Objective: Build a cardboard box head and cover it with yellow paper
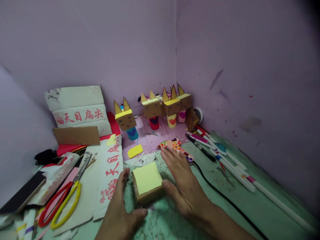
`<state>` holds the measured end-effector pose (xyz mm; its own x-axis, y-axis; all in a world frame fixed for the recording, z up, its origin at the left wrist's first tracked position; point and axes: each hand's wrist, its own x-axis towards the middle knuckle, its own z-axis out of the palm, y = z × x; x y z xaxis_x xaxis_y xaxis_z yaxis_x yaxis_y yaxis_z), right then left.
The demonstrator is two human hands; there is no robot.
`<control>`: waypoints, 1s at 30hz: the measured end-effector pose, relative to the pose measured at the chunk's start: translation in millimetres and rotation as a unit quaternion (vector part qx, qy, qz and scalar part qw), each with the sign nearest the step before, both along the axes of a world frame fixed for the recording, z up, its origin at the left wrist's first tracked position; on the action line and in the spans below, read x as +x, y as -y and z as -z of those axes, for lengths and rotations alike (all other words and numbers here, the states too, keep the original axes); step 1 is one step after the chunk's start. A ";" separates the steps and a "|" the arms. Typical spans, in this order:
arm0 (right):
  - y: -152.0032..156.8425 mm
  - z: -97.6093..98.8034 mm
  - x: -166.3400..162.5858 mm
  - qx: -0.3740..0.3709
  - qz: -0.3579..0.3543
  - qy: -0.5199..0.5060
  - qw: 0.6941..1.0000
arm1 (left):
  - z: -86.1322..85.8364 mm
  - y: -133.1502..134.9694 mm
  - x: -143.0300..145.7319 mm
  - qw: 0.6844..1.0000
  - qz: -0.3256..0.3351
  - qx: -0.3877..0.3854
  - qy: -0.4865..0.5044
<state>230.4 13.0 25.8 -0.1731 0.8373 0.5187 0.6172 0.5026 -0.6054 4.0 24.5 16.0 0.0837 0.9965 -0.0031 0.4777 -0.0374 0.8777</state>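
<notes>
A small brown cardboard box (pixel 150 196) with a pale yellow paper square (pixel 147 178) on its top rests on the green table between my hands. On its left side my left hand (pixel 122 208) is open, thumb and fingers apart, without gripping it. My right hand (pixel 183 181) is open with fingers stretched out; its thumb is at the box's right edge. Just beyond the right fingertips lies a flower-patterned glue gun (pixel 172 144), its black cord running toward the lower right. A yellow paper piece (pixel 135 151) lies behind the box.
Several cardboard cat-like figures (pixel 126 120) with pointed ears and coloured tube bodies stand at the back. Scissors (pixel 72 190) with red and yellow handles lie on flattened white cardboard (pixel 100 186) at left. Several marker pens (pixel 232 166) lie along the right wall. A folded cardboard piece (pixel 77 103) leans at back left.
</notes>
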 end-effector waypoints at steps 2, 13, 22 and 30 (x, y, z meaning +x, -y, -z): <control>0.3 0.8 -3.8 0.011 -0.021 0.059 0.998 | 3.8 1.6 5.9 1.000 0.017 0.005 -0.005; -3.8 -2.2 -20.9 -0.055 -0.090 0.198 0.975 | -1.7 2.9 26.5 1.000 0.000 0.012 -0.014; 1.9 -4.9 -13.0 0.036 -0.085 -0.015 0.996 | 4.3 4.6 30.0 0.999 -0.036 0.029 0.021; -5.9 -6.8 -1.0 -0.186 0.036 -0.541 0.820 | -11.1 15.5 36.9 0.983 -0.119 0.062 0.123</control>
